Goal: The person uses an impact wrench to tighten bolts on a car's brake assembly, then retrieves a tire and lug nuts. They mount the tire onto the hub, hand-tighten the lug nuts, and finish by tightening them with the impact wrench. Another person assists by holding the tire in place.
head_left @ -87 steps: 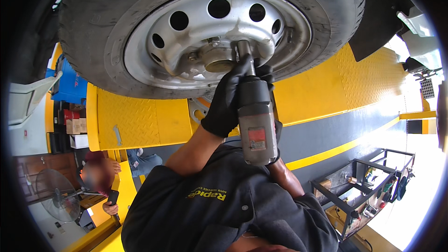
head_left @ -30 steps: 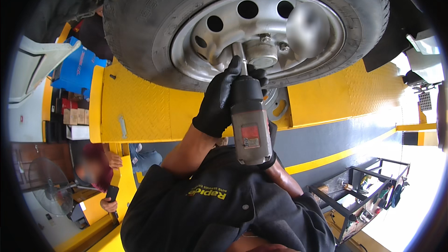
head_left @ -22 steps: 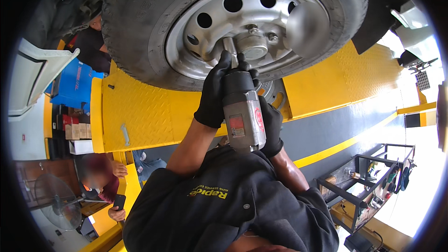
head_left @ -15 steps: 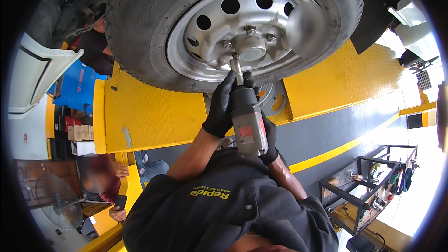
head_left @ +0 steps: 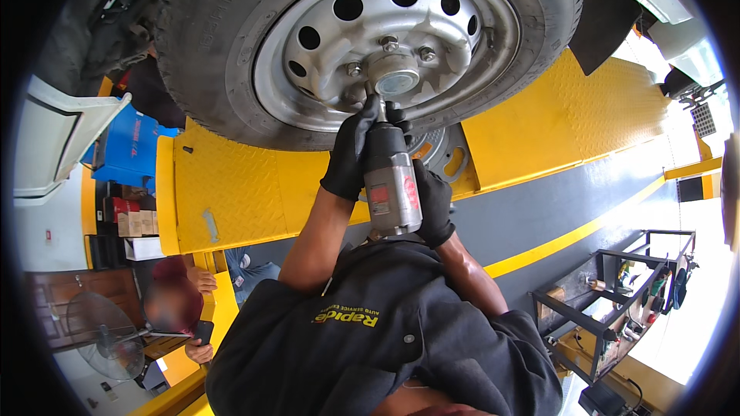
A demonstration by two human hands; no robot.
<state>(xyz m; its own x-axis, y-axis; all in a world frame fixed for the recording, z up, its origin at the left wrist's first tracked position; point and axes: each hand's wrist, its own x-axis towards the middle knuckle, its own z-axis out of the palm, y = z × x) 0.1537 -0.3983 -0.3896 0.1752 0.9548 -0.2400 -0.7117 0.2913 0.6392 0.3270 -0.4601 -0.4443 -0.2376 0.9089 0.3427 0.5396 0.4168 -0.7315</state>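
Both my hands wear black gloves and hold a grey impact wrench [head_left: 391,185] with a red label, pointed up at a wheel. My left hand [head_left: 351,150] is closed round the wrench's nose and the metal socket [head_left: 380,110], its fingertips close to the wheel's hub cap [head_left: 395,77]. My right hand [head_left: 435,204] grips the wrench from the right side; its handle is mostly hidden. The silver steel rim [head_left: 266,69] sits in a black tyre [head_left: 208,69]. Three lug nuts [head_left: 390,44] show round the hub. Fingers hide where the socket meets the wheel.
Behind the wheel runs a yellow lift ramp [head_left: 247,185]. A black metal frame cart [head_left: 609,316] with tools stands at the right. To the left are a person holding a phone [head_left: 203,331], a fan [head_left: 104,339] and a blue cabinet [head_left: 131,146]. Another person's dark clothing shows behind the tyre.
My view has shifted, so the wheel sits further left and slightly higher. Both hands and the wrench have moved up, a little closer to the hub.
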